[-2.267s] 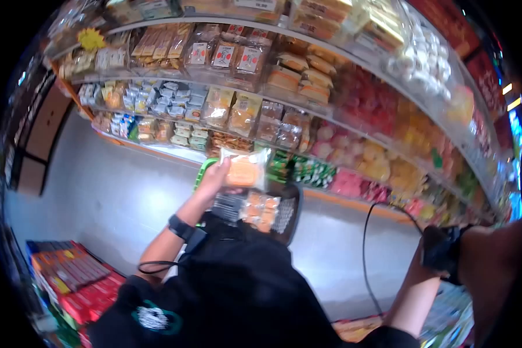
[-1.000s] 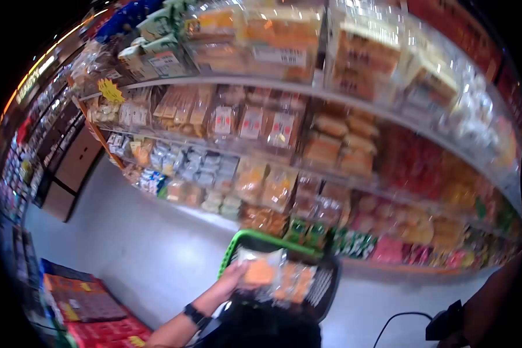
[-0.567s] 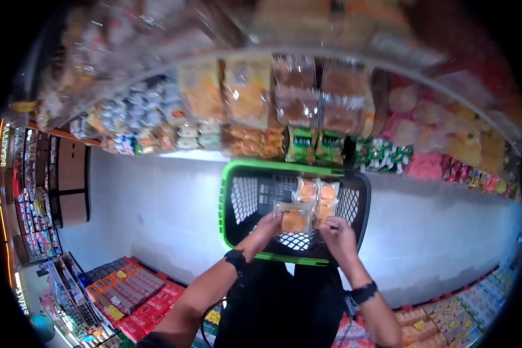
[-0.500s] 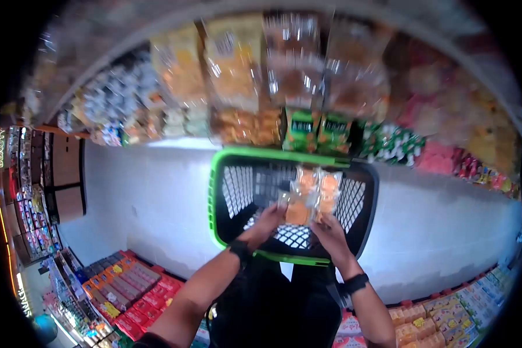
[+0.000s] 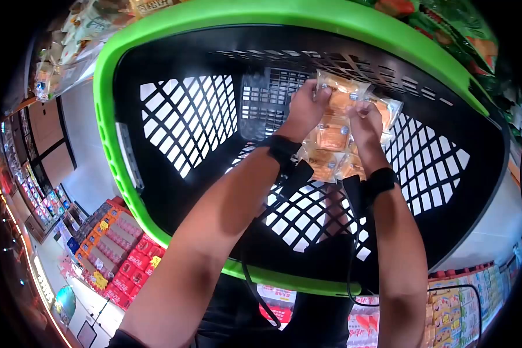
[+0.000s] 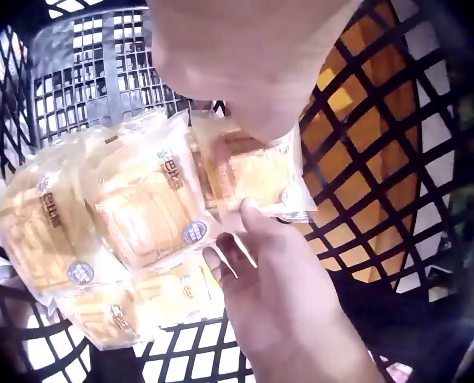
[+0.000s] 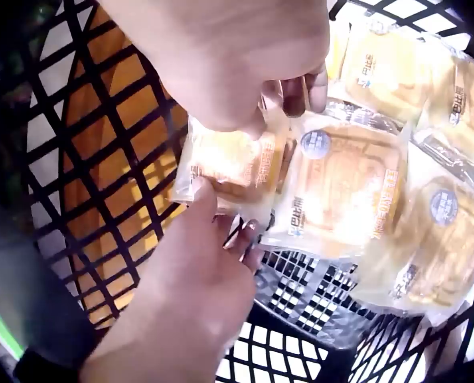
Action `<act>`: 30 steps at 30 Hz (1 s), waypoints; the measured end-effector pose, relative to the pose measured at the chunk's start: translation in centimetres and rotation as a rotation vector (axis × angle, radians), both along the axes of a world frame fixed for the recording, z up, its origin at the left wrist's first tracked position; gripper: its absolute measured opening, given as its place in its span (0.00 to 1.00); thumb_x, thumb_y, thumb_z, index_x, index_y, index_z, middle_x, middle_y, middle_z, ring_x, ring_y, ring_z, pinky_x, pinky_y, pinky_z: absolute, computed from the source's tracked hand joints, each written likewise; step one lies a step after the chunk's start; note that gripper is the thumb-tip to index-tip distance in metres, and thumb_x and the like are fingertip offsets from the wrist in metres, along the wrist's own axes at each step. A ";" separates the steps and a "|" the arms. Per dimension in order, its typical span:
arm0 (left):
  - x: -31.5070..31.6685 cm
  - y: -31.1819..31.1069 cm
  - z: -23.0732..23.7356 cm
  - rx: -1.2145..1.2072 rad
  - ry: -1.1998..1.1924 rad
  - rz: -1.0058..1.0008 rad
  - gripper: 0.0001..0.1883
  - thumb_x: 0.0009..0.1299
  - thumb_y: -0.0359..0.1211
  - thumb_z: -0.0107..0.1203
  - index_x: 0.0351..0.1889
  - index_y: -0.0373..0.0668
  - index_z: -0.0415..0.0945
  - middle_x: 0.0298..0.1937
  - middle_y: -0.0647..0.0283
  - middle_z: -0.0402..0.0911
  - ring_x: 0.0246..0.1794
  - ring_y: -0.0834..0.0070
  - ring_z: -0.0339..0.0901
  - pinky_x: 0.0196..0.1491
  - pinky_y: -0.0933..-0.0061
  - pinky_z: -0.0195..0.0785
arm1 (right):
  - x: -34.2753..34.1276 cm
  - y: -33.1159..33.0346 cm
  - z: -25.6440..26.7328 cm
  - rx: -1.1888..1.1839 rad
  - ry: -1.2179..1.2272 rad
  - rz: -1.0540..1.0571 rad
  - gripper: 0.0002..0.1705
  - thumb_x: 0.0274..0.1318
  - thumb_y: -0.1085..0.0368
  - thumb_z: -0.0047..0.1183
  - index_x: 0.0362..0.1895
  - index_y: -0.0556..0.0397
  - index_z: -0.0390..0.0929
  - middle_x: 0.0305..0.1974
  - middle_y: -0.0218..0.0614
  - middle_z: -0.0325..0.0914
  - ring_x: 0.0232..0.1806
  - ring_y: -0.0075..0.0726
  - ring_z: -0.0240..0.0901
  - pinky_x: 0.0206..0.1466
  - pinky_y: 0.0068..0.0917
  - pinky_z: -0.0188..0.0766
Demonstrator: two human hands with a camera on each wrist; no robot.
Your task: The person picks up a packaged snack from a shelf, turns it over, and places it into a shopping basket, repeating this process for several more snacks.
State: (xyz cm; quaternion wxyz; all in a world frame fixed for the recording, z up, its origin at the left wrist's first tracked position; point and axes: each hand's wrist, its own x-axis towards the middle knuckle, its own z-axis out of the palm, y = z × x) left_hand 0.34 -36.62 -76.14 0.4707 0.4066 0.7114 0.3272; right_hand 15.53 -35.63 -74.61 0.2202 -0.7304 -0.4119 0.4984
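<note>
Inside a black basket with a green rim (image 5: 107, 116) lie several clear-wrapped baked snacks. My left hand (image 5: 307, 109) (image 7: 181, 291) pinches one side of a wrapped snack (image 5: 341, 97) (image 6: 257, 175) (image 7: 233, 163), thumb on top. On the other side, my right hand (image 5: 366, 129) (image 6: 289, 295) holds the same pack with curled fingers. More packs (image 5: 332, 136) (image 6: 141, 203) (image 7: 345, 187) lie right beside it, some partly hidden by my hands and wrists.
Latticed basket walls (image 5: 188, 122) surround both hands. Shelf goods (image 5: 464, 35) border the far rim. Red boxes (image 5: 136, 269) stand at lower left, with more packages (image 5: 452, 319) at lower right. Thin black cables hang from both wrists.
The view has come much closer to the basket. Both hands have moved from the near packs to the far part of the group. Earlier, my left hand brought a pack into the basket.
</note>
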 end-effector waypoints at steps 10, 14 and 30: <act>-0.7 0.3 1.3 -0.297 0.276 -0.234 0.21 0.63 0.46 0.54 0.40 0.36 0.74 0.43 0.46 0.75 0.48 0.49 0.70 0.52 0.57 0.63 | 0.2 0.3 2.2 -0.087 -0.121 0.205 0.16 0.52 0.64 0.55 0.40 0.63 0.73 0.28 0.46 0.76 0.25 0.39 0.74 0.31 0.28 0.69; -0.2 0.1 1.6 -0.130 0.247 -0.091 0.23 0.63 0.45 0.55 0.43 0.32 0.72 0.42 0.44 0.74 0.47 0.49 0.70 0.53 0.57 0.62 | 0.1 0.3 4.0 -0.069 -0.198 0.181 0.18 0.51 0.63 0.55 0.44 0.61 0.74 0.38 0.52 0.76 0.31 0.48 0.75 0.38 0.34 0.72; -0.7 -2.4 40.5 0.011 0.294 -0.021 0.17 0.62 0.38 0.53 0.43 0.35 0.72 0.43 0.47 0.76 0.45 0.53 0.74 0.49 0.61 0.67 | -2.8 -2.0 39.3 0.321 -0.099 0.264 0.08 0.42 0.64 0.56 0.27 0.55 0.77 0.33 0.49 0.75 0.39 0.52 0.72 0.45 0.40 0.69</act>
